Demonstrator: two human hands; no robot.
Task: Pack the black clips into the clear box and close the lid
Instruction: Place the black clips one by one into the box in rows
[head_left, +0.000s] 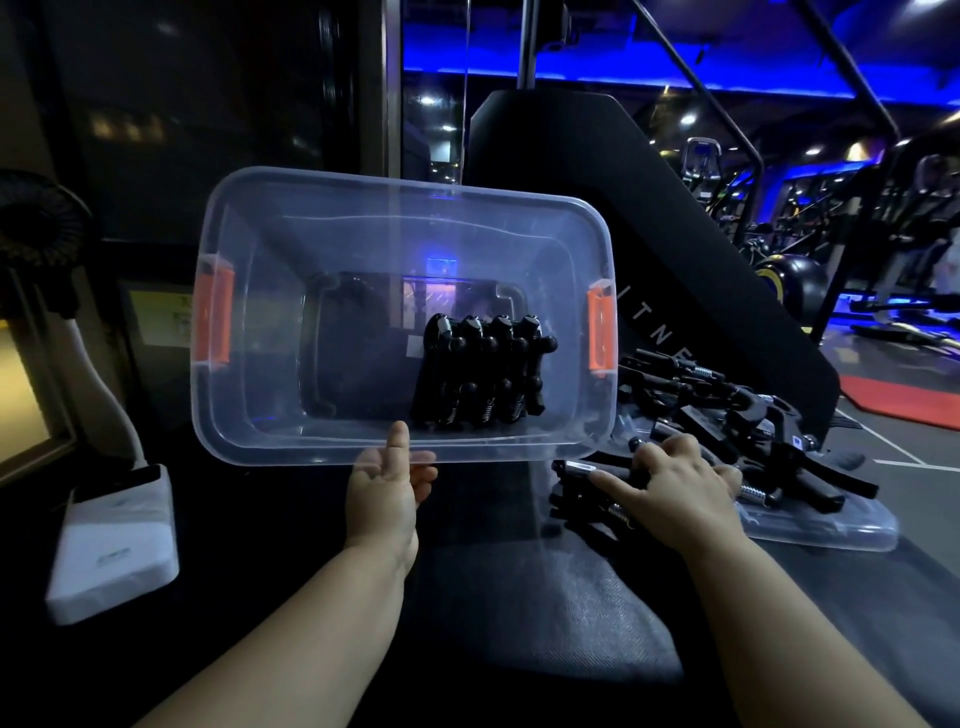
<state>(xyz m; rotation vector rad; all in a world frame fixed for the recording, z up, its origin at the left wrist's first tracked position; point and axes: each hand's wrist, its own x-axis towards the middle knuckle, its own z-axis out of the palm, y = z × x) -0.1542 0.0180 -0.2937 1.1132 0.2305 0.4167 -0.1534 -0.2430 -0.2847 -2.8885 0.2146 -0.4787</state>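
Left hand (387, 493) pinches the tipped-up clear box (270, 332) by its near rim, thumb inside; right hand (675, 488) lies spread over the loose black clips (758, 413), grip unclear.

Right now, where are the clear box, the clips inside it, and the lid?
clear box (260, 312), head view, left inner wall.
black clips in the box (483, 369), head view, middle of row.
clear lid (831, 535), head view, bare near corner.

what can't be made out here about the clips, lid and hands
Head view:
- Loose clips: count unclear, dark and overlapping, partly under the right hand.
- Right hand: whether it grips a clip; the ends of its fingers are lost among them.
- Lid: mostly covered by the clips.
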